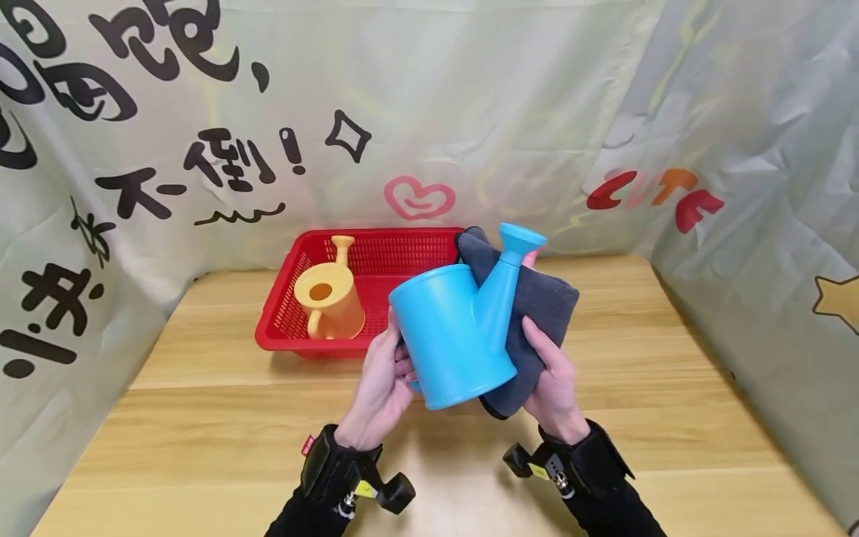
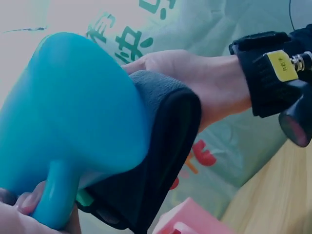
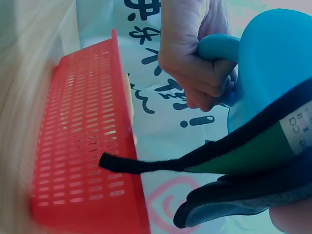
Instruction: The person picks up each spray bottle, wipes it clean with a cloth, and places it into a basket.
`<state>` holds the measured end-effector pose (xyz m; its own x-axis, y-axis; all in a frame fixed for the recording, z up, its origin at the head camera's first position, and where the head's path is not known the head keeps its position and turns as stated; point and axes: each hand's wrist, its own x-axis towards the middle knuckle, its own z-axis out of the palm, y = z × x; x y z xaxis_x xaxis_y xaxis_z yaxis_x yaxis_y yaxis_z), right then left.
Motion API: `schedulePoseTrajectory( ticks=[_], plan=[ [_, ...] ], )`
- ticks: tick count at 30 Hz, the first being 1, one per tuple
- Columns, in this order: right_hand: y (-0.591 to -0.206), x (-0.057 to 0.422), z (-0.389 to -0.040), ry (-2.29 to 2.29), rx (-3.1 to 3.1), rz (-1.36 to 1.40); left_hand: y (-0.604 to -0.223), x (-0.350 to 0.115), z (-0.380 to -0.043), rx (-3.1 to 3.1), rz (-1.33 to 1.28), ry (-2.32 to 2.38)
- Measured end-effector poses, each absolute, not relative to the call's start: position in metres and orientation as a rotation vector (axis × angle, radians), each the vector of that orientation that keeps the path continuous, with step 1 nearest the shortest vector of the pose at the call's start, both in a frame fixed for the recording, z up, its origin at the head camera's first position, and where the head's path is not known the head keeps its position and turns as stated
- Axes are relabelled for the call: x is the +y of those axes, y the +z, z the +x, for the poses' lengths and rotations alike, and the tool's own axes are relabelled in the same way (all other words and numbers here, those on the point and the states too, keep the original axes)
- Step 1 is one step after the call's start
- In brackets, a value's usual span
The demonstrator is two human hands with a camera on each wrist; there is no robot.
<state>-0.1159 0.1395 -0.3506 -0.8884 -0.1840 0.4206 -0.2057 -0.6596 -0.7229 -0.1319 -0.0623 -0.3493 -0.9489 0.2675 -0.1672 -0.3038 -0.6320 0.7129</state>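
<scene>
My left hand (image 1: 381, 377) grips the handle of a light-blue toy watering can (image 1: 446, 343), held tilted above the table with its spout up and to the right. In the right wrist view, the left fingers (image 3: 195, 80) curl through that handle. My right hand (image 1: 553, 380) holds a folded dark grey cloth (image 1: 546, 298) against the can's spout side. The cloth has black edging, and a green underside and printed label show in the right wrist view. Its right fingers are mostly hidden behind the cloth.
Behind the hands, a red perforated basket (image 1: 288, 344) stands on the wooden table (image 1: 201, 418), with a yellow watering can (image 1: 342, 306) inside at its left. A pink object (image 2: 192, 219) shows beyond the cloth. Printed fabric (image 1: 537, 112) encloses the table's back and sides.
</scene>
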Motion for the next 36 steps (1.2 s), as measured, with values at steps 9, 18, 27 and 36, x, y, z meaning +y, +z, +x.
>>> schedulePoseTrajectory(
  ticks=[9, 18, 27, 36],
  plan=[
    [-0.343, 0.135, -0.125, 2.633, -1.433, 0.682, -0.347, -0.056, -0.14, 1.068, -0.042, 2.577],
    [-0.345, 0.125, -0.127, 2.709, -1.415, 0.51, -0.344, -0.055, -0.148, 1.158, -0.082, 2.58],
    [-0.346, 0.109, -0.123, 2.866, -1.462, 0.462, -0.347, -0.056, -0.139, 1.113, -0.212, 2.552],
    [-0.348, 0.096, -0.123, 2.973, -1.305, 0.416, -0.354, -0.061, -0.136, 0.719, -0.412, 2.648]
  ],
)
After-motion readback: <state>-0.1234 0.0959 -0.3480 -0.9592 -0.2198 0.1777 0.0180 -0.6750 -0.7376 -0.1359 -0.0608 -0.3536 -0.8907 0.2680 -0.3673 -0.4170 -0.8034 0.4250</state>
